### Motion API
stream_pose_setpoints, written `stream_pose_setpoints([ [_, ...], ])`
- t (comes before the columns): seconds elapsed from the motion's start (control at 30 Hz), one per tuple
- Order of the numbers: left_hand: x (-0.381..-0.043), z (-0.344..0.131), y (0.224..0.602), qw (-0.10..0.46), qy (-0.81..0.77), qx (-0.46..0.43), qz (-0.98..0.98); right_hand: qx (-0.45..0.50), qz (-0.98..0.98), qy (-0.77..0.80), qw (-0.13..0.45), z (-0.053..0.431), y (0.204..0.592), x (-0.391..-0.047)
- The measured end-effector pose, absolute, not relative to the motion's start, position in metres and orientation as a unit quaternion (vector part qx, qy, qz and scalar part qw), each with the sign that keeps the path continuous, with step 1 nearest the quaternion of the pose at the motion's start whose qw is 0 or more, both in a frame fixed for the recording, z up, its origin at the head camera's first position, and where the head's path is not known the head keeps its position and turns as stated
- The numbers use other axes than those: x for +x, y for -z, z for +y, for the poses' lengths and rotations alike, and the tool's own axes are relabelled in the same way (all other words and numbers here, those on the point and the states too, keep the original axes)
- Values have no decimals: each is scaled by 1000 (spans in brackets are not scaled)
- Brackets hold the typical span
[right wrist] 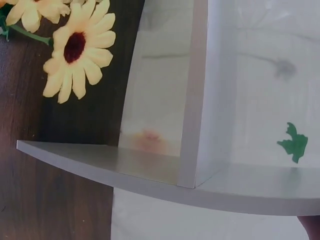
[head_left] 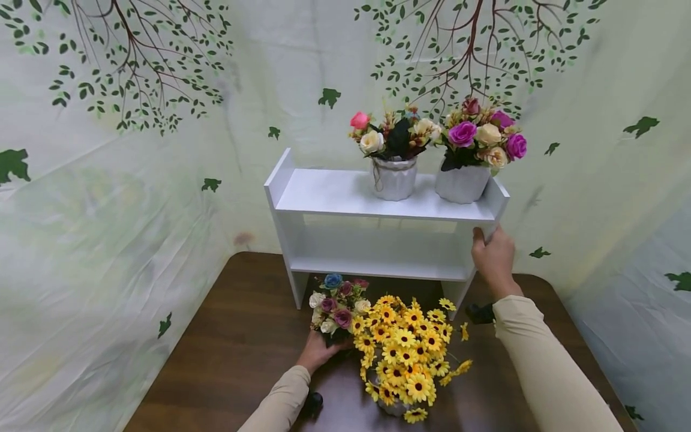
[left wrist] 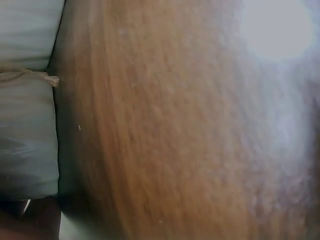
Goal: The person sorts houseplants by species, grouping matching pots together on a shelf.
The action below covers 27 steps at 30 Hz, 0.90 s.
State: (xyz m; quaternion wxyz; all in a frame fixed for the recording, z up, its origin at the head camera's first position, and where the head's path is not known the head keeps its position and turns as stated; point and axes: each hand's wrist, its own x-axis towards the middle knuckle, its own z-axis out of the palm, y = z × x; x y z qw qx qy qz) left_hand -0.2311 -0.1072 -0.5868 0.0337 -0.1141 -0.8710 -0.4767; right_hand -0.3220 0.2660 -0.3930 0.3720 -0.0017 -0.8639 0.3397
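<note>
A white two-tier shelf (head_left: 378,273) stands on the brown table. My right hand (head_left: 493,255) grips its right side panel below the top board; in the right wrist view the shelf's boards (right wrist: 150,180) show at close range. My left hand (head_left: 320,351) holds a pot of small purple, white and blue flowers (head_left: 340,303) in front of the shelf's left part. The flowers hide most of that pot in the head view; the left wrist view shows the whitish pot (left wrist: 27,125) with twine round it. Close beside it stands a pot of yellow daisies (head_left: 405,348).
Two potted rose bouquets stand on the top board: one with cream and pink blooms (head_left: 394,180), the other with purple and cream blooms (head_left: 464,183) at the right end. Behind the table (head_left: 216,354) hangs a leaf-printed cloth (head_left: 259,72).
</note>
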Motion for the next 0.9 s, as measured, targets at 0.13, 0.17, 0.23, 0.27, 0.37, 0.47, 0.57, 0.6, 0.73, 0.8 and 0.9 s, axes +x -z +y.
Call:
stream_pose_setpoints([
  [0.13,-227,-107,589,30,491,-93,-866,-1,-865,-341,368,264,394,-322],
  [0.17,-227,-106,589,31,497,-89,-862,-3,-866,-340,367,264,394,-322],
  [0.23,-227,-105,591,43,499,-92,-860,-5,-866,-340,366,264,394,-322],
  [0.27,-228,-105,591,52,498,-97,-860,-6,-866,-338,367,264,394,-322],
  [0.37,-228,-103,593,86,486,-110,-863,-6,-867,-338,365,265,394,-320],
  [0.47,-229,-103,595,124,466,-124,-867,-8,-871,-337,359,265,395,-320],
  [0.57,-228,-103,596,153,450,-129,-870,-11,-872,-337,355,264,395,-319],
  [0.6,-228,-103,596,158,443,-129,-873,-11,-872,-338,354,263,395,-319],
  [0.73,-225,-106,593,153,440,-107,-878,-10,-875,-342,342,262,395,-318],
  [0.8,-223,-110,590,139,453,-92,-876,-10,-878,-343,335,261,394,-317],
  [0.9,-218,-119,581,107,488,-66,-864,-10,-878,-344,334,261,392,-315],
])
